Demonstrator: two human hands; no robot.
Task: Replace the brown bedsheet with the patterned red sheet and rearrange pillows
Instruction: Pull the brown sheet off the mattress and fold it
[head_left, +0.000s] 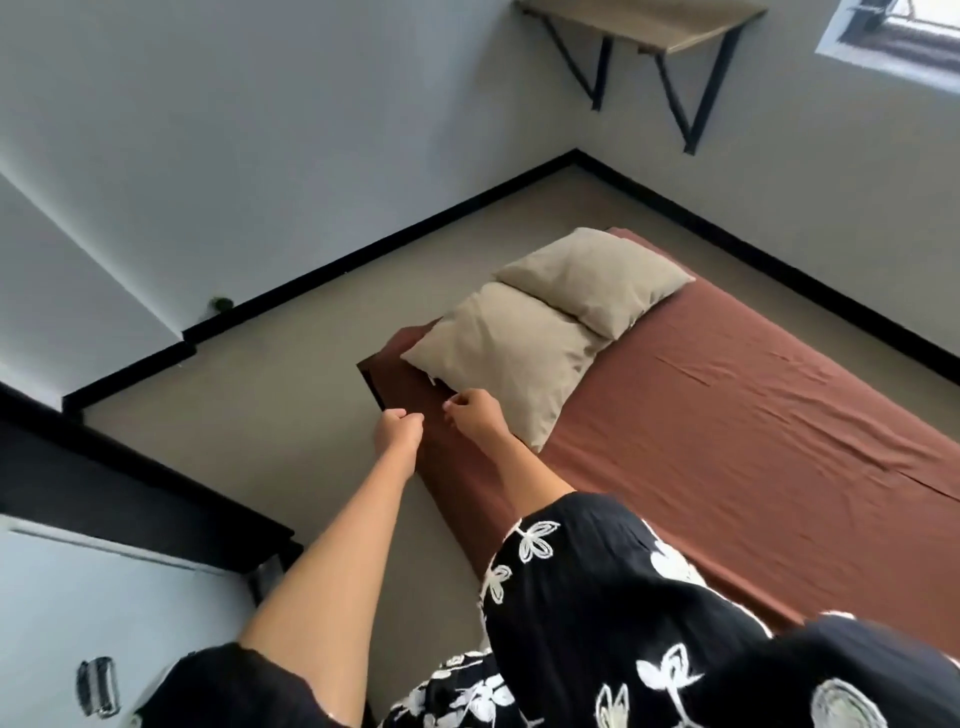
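Near the bed's head corner, both the left hand (399, 427) and right hand (470, 410) are curled loosely, nothing visibly gripped, above the brown bedsheet (727, 415) stretched over the mattress beside two pillows (545, 332); soft, light cloth is judged best pinched at that tucked corner.
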